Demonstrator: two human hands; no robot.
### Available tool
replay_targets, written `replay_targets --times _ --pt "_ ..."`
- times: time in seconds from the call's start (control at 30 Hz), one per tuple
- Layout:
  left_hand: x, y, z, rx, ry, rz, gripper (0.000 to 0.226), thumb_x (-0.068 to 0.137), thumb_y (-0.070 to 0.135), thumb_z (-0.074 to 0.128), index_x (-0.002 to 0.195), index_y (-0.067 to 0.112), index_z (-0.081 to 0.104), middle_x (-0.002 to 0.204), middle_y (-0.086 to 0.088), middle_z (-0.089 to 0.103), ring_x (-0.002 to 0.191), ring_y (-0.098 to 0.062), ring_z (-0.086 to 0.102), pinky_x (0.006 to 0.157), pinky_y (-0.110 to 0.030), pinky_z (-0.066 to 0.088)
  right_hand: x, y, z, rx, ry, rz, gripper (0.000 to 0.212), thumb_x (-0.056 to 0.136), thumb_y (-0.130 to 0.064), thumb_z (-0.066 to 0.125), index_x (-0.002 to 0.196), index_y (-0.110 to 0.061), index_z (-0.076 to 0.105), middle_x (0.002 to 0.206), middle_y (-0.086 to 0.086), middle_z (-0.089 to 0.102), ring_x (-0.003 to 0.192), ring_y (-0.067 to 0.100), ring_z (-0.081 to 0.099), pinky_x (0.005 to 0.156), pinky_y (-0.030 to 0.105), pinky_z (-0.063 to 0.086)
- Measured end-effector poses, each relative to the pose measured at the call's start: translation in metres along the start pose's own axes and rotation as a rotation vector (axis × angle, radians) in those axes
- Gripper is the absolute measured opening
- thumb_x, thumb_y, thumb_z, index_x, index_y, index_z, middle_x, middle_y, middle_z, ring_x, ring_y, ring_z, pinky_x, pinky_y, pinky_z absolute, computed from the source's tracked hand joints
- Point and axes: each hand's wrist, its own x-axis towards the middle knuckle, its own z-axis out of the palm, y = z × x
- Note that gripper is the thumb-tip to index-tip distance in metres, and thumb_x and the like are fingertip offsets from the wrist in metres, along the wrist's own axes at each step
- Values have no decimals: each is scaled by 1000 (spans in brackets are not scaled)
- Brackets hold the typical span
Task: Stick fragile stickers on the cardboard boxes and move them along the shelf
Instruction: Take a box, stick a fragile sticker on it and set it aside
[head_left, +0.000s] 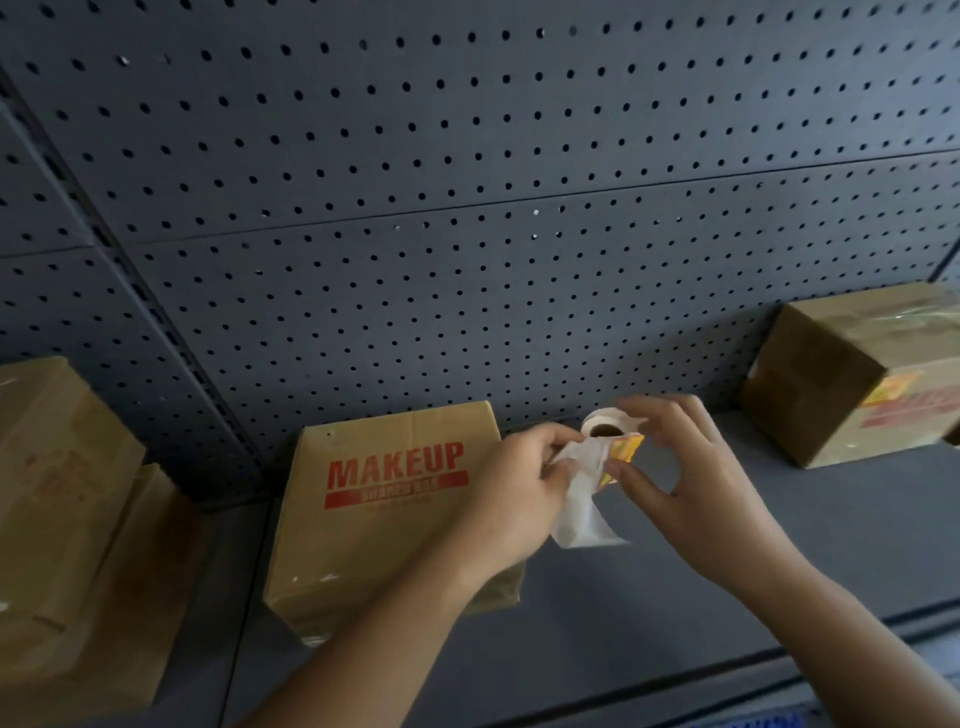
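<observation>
Where the hands meet: sticker roll (597, 420), near MAKEUP box (384, 525).
Left hand (519, 483): clamped on backing strip (582, 512).
Right hand (691, 483): pinching yellow sticker (626, 449).

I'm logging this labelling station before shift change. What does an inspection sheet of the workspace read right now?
Surface: grey shelf carrying the boxes.
Job's things: MAKEUP box centre, no sticker seen; right box bears a label; left boxes; sticker roll behind the hands.
Clutter: nothing seen.
Grips: left hand holds white backing strip; right hand pinches yellow sticker.
Cables: nothing seen.
Surroundings: dark pegboard behind.
</observation>
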Motion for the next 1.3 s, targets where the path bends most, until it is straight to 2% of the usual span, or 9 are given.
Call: replay_targets --times 0.17,0.33,0.53,0.7,0.9,1.03,1.13,1.23,1.3 --pt "-3 -2 1 -228 -3 -125 23 105 12 49 112 27 64 106 5 77 98 -10 71 81 -22 53 -5 -3 8 88 32 108 23 86 -27 73 105 -31 61 103 -22 56 95 0 57 76 7 44" --pt "-6 -5 2 -365 -13 -161 30 105 6 47 119 26 65 110 5 76 96 -4 70 79 -16 51 -2 -9 13 163 79 141 13 86 -24 75 94 -26 65 95 -17 64 83 5 61 67 6 44" --pt "-10 -8 5 -329 0 -74 35 104 0 44 121 24 63 111 4 75 101 -9 70 82 -17 54 1 -12 14 236 41 237 9 87 -23 73 87 -29 67 83 -14 70 77 3 63 62 7 45" --pt "-12 -11 6 -278 17 -46 37 105 0 42 121 26 62 111 7 75 100 -6 70 81 -18 54 3 -10 8 250 -9 314 15 90 -19 68 86 -33 72 81 -17 73 76 5 68 64 19 52" --pt "-12 -12 3 -246 52 -75 36 104 2 43 119 29 62 108 7 76 98 -8 70 75 -14 53 9 2 -5 154 65 373 16 92 -19 64 81 -29 70 75 -19 71 73 -4 64 57 18 47" --pt "-12 -10 2 -207 62 -66 40 103 2 43 118 34 61 105 9 75 96 -8 69 78 -16 51 14 10 -19 150 158 378 18 93 -19 63 80 -30 68 74 -16 70 69 3 64 60 27 50" --pt "-13 -6 1 -187 67 -63 42 102 1 42 119 35 61 107 10 74 96 -8 68 78 -20 53 16 10 -30 152 238 348 14 95 -20 62 84 -28 68 73 -5 69 69 14 65 55 22 48" --pt "-16 -5 1 -162 66 -58 43 100 2 44 117 38 61 107 12 72 96 -12 68 81 -33 56 17 5 -34 135 305 290 12 95 -19 63 86 -26 67 75 -7 68 69 7 63 58 14 47" --pt "-18 -3 1 -167 39 -43 36 101 10 51 119 40 60 111 18 71 99 -5 68 85 -34 59 16 -3 -32 108 322 221 10 94 -16 64 87 -22 67 77 -7 66 70 4 61 58 9 45"
